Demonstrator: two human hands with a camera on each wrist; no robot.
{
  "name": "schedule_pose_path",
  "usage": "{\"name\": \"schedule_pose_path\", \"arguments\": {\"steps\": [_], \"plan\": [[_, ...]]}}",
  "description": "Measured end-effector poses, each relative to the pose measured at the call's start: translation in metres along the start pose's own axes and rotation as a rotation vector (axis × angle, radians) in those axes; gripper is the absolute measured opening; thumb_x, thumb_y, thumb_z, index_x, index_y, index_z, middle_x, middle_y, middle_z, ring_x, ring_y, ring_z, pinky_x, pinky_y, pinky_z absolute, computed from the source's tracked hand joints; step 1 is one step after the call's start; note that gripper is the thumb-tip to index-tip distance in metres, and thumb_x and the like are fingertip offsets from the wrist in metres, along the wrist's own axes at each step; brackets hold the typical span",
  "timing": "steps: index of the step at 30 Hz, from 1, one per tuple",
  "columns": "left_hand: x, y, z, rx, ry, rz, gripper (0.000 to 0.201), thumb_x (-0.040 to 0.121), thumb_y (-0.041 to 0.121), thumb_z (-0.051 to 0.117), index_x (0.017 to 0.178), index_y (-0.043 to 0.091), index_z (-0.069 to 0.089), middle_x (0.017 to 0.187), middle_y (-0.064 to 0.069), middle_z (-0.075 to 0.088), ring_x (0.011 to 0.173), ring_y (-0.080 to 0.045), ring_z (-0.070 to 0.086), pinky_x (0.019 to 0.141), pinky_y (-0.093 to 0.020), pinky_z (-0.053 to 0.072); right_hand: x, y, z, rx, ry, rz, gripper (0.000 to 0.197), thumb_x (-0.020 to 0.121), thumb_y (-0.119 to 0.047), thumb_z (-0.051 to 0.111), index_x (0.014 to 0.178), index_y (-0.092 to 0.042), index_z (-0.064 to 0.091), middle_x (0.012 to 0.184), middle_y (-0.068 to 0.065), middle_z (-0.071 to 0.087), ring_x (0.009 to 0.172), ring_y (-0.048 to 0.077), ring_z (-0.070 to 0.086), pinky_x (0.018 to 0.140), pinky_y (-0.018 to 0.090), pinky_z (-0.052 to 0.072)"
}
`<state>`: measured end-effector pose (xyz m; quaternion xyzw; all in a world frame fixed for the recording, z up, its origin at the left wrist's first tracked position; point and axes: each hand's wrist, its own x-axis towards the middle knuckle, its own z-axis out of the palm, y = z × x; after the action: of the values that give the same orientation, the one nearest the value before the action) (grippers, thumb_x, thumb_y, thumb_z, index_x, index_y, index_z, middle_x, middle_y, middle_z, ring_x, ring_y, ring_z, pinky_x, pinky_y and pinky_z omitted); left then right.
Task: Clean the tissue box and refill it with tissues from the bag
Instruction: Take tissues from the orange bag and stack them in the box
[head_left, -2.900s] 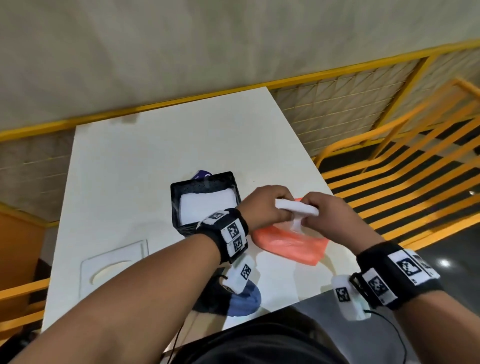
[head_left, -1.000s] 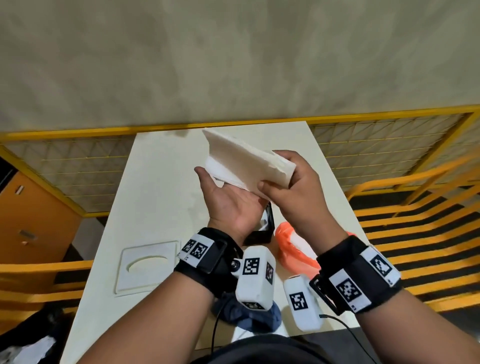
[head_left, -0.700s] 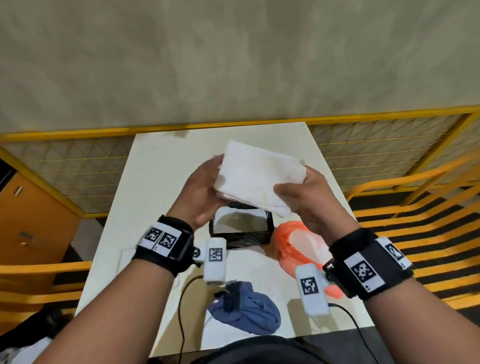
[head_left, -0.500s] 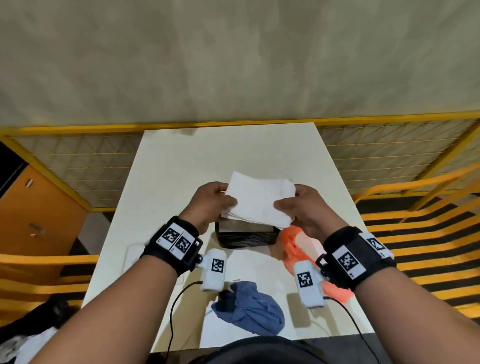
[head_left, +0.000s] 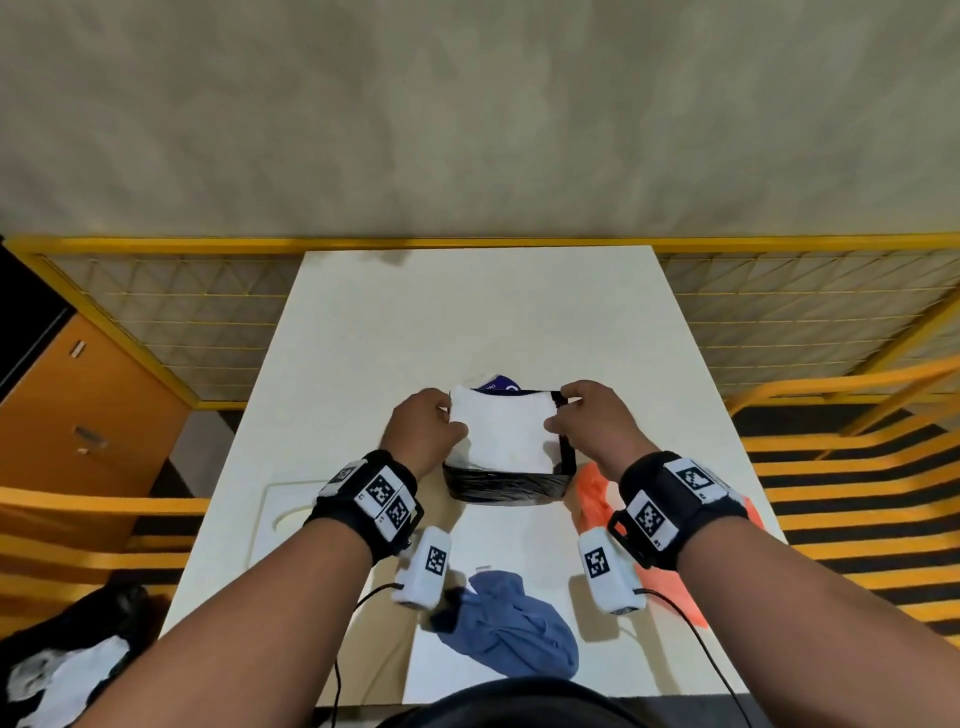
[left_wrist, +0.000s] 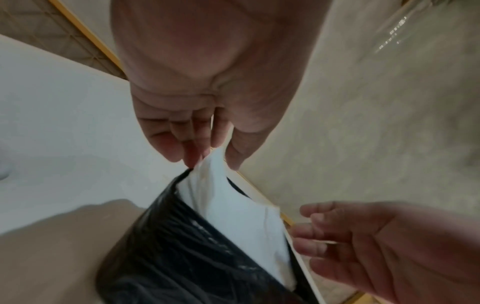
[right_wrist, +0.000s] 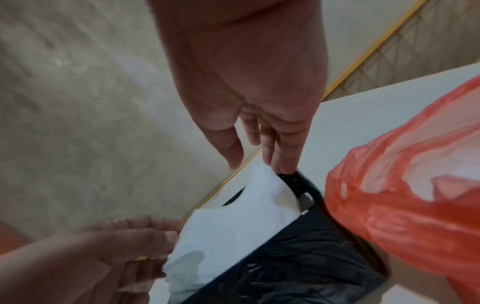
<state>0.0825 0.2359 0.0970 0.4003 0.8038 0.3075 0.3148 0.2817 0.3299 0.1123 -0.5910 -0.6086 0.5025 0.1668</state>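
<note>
Head view shows both forearms reaching forward over the white table (head_left: 467, 322). The left hand (head_left: 423, 434) pinches the stack of tissues (head_left: 506, 434) at its left edge, the right hand (head_left: 592, 423) holds the right edge with bent fingers, and the stack sits in the open black tissue box (head_left: 506, 486) beside the orange bag (head_left: 592, 496).

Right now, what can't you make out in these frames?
- Depth of the tissue stack inside the black tissue box: all views, the top sheet covers it.
- Contents of the orange bag: head view, the right hand and wrist gear cover it; right wrist view, blurred.
- White lid: head view, left wrist covers most of it.
- Blue item behind the box: mostly hidden.
</note>
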Motion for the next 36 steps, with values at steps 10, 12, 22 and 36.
{"name": "schedule_pose_path", "arguments": {"steps": [10,12,22,36], "plan": [[-0.005,0.015,0.025,0.678,-0.138,0.242,0.021,0.095,0.026,0.044,0.103,0.026,0.062,0.107,-0.001,0.065,0.112,-0.028,0.059,0.093,-0.043,0.036,-0.008,0.014,0.026,-0.566,-0.266,-0.2,0.038,0.091,-0.022,0.053,0.128,-0.018,0.06,0.129,0.002,0.063,0.116,0.022,0.057,0.096,0.029,0.045],[-0.007,0.018,0.031,0.695,-0.181,0.259,0.019,0.094,0.025,0.041,0.095,0.025,0.06,0.099,0.002,0.064,0.108,-0.028,0.061,0.09,-0.043,0.035,-0.012,0.02,0.023,-0.453,-0.213,-0.209,0.034,0.089,-0.022,0.053,0.121,-0.02,0.064,0.119,0.002,0.067,0.109,0.022,0.061,0.095,0.033,0.048],[-0.043,0.076,0.102,0.32,-0.51,0.791,0.031,0.093,0.015,0.049,0.118,0.012,0.068,0.115,-0.008,0.07,0.109,-0.025,0.062,0.093,-0.035,0.048,-0.049,0.1,-0.081,-0.525,0.126,0.002,0.013,0.09,-0.016,0.05,0.085,-0.02,0.062,0.091,0.0,0.068,0.081,0.018,0.058,0.061,0.027,0.037],[-0.022,0.068,0.198,0.783,-0.666,0.691,0.066,0.08,0.014,0.068,0.141,0.01,0.045,0.138,-0.017,0.05,0.127,-0.039,0.049,0.106,-0.047,0.043,-0.051,0.163,-0.076,-1.041,-0.029,0.088,0.065,0.081,-0.032,0.062,0.14,-0.021,0.038,0.134,0.011,0.047,0.124,0.036,0.045,0.096,0.054,0.045]]}}
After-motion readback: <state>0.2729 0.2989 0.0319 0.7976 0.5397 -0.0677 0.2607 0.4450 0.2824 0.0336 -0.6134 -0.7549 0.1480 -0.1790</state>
